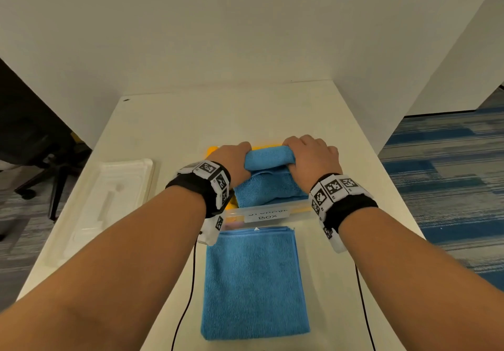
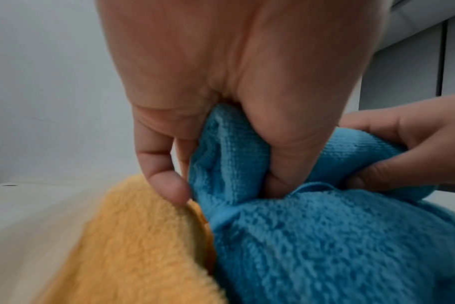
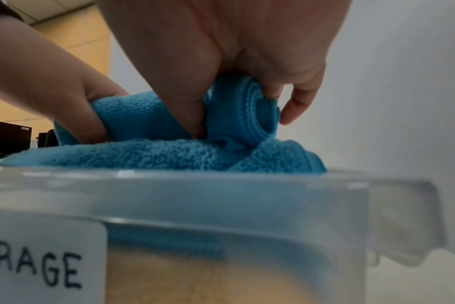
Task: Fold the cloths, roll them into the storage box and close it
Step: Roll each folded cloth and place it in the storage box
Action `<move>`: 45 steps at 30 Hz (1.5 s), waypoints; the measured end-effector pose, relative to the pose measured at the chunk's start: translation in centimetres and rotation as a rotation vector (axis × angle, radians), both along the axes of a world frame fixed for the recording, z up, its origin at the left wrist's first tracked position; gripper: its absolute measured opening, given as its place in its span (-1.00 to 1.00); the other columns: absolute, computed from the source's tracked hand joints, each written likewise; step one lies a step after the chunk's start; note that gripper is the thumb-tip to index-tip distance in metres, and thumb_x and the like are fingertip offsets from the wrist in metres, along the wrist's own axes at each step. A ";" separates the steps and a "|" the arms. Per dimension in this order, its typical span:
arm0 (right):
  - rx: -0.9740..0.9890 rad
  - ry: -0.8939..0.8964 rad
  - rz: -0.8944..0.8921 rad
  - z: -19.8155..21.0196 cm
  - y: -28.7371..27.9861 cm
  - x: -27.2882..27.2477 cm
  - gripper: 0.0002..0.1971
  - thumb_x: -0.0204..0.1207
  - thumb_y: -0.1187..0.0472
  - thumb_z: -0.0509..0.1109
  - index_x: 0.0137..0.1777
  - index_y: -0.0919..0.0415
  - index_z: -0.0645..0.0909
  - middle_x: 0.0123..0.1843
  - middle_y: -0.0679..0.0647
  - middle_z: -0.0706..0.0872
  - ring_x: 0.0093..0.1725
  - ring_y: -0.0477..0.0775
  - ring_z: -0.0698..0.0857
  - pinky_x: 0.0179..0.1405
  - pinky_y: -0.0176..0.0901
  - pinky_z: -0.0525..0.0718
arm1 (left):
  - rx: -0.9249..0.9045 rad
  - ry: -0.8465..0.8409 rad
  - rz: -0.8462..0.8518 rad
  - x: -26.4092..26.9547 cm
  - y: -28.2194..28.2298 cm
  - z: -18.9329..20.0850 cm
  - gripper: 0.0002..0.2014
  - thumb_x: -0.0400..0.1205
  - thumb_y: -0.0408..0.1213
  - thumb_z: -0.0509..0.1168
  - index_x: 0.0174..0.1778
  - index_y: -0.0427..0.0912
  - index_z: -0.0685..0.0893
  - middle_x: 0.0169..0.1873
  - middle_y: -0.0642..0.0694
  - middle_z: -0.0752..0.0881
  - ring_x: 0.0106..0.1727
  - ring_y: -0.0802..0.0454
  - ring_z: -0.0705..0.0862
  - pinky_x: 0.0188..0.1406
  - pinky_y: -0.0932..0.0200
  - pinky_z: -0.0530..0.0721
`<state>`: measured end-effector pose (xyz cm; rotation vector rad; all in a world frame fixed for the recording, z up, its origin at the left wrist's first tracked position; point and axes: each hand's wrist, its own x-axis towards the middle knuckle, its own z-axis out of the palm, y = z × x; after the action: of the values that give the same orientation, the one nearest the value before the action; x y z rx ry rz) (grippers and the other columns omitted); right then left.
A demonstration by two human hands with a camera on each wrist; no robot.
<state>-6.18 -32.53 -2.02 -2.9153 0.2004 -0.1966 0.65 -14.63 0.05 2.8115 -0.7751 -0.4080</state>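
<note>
A clear storage box (image 1: 272, 213) with a "STORAGE BOX" label (image 3: 39, 261) stands mid-table. Over it both hands grip the ends of a rolled blue cloth (image 1: 268, 157): my left hand (image 1: 234, 161) holds its left end, my right hand (image 1: 311, 157) its right end. In the right wrist view the rolled end (image 3: 249, 115) shows as a spiral. Under the roll another blue cloth (image 1: 270, 190) bulges above the rim (image 3: 221, 185). A yellow cloth (image 2: 133, 242) lies in the box beside it. A folded blue cloth (image 1: 255, 282) lies flat on the table in front of the box.
The box's white lid (image 1: 106, 203) lies upside down at the table's left edge. Two black cables (image 1: 188, 296) run from my wrists toward the near edge. A wall (image 1: 245, 37) closes the table's far side; an office chair (image 1: 41, 143) stands on the left.
</note>
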 end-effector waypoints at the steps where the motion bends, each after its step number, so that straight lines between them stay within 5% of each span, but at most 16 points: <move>1: 0.004 0.010 0.003 -0.4 0.0 0.0 -0.59 0.54 0.24 0.24 0.38 -0.09 0.41 0.26 -0.01 0.53 0.23 0.15 0.50 0.20 0.04 0.37 | 0.040 0.008 -0.007 0.1 -0.1 -0.4 -0.73 0.58 -0.22 0.29 0.16 -0.17 0.48 -0.15 -0.09 0.63 -0.13 -0.09 0.61 -0.20 0.09 0.55; 8: 0.057 0.102 0.079 -1.3 -0.5 -0.1 -0.59 0.64 -0.14 0.12 0.45 -0.10 0.42 0.45 -0.08 0.47 0.46 0.09 0.37 0.47 0.10 0.24 | 0.176 0.127 -0.013 0.7 -0.7 -1.6 -0.63 0.61 -0.12 0.29 0.28 -0.18 0.44 -0.16 -0.06 0.57 -0.14 -0.09 0.59 -0.22 0.11 0.55; 12: -0.033 0.206 0.042 -1.6 -0.5 0.2 -0.59 0.70 -0.11 0.02 0.48 -0.09 0.42 0.42 -0.01 0.50 0.43 0.13 0.41 0.42 0.12 0.29 | 0.099 0.289 0.024 0.6 -1.0 -1.1 -0.50 0.59 -0.04 0.33 0.38 -0.12 0.35 0.01 -0.12 0.63 -0.14 -0.04 0.61 -0.24 0.14 0.59; 17: -0.074 0.278 0.014 -0.9 -0.1 0.5 -0.66 0.68 -0.08 0.02 0.19 -0.06 0.60 0.17 0.04 0.59 0.24 0.17 0.52 0.24 0.13 0.39 | 0.092 0.362 0.031 0.6 -0.9 -0.8 -0.42 0.70 0.23 -0.06 0.49 -0.11 0.30 0.32 -0.18 0.55 0.22 -0.13 0.57 0.16 0.04 0.50; 22: -0.096 0.340 0.003 -1.0 0.0 0.1 -0.77 0.67 -0.05 0.06 -0.06 -0.13 0.55 0.12 0.00 0.61 0.22 0.15 0.56 0.28 0.19 0.36 | 0.152 0.223 0.026 -0.2 -1.5 -2.0 -0.54 0.75 0.09 -0.04 0.37 -0.21 0.34 -0.03 -0.16 0.63 -0.09 -0.10 0.60 -0.11 0.07 0.52; 27: -0.036 0.325 -0.007 -2.5 -0.4 -0.2 -0.61 0.71 -0.04 0.04 0.52 -0.25 0.36 0.51 -0.13 0.45 0.49 0.08 0.41 0.43 0.28 0.21 | 0.177 0.111 0.028 -0.4 -1.4 -2.3 -0.57 0.74 0.06 0.02 0.36 -0.20 0.38 0.16 -0.22 0.63 0.08 -0.17 0.62 -0.08 0.06 0.50; 33: -0.041 0.105 -0.035 -2.1 -0.3 -0.2 -0.66 0.66 0.07 0.19 0.42 -0.04 0.43 0.35 0.04 0.52 0.26 0.17 0.56 0.20 0.05 0.41 | 0.219 0.248 -0.015 -0.2 -0.1 -0.4 -0.46 0.68 0.06 0.20 0.48 -0.16 0.27 0.14 -0.15 0.66 -0.10 -0.03 0.59 -0.16 0.12 0.54; 37: -0.057 -0.002 0.012 -1.3 -0.4 0.1 -0.65 0.61 0.29 0.21 0.35 -0.01 0.47 0.29 0.05 0.54 0.20 0.15 0.56 0.16 0.00 0.42 | 0.231 0.225 -0.007 -0.1 0.0 -0.5 -0.45 0.65 0.03 0.27 0.45 -0.19 0.30 0.11 -0.16 0.67 -0.03 -0.08 0.64 -0.15 0.10 0.57; 45: -0.093 0.251 -0.085 -0.9 -0.7 -0.4 -0.69 0.58 0.25 0.17 0.26 -0.03 0.52 0.19 0.03 0.58 0.16 0.14 0.58 0.17 0.05 0.36 | 0.227 0.136 -0.019 -0.1 -0.8 -1.4 -0.58 0.70 -0.02 0.20 0.37 -0.18 0.34 -0.25 -0.03 0.55 -0.24 -0.02 0.55 -0.44 0.18 0.46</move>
<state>-6.56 -33.25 -2.94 -3.0196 0.3647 0.1520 0.58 -15.38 -1.33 2.9445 -0.7716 -0.7241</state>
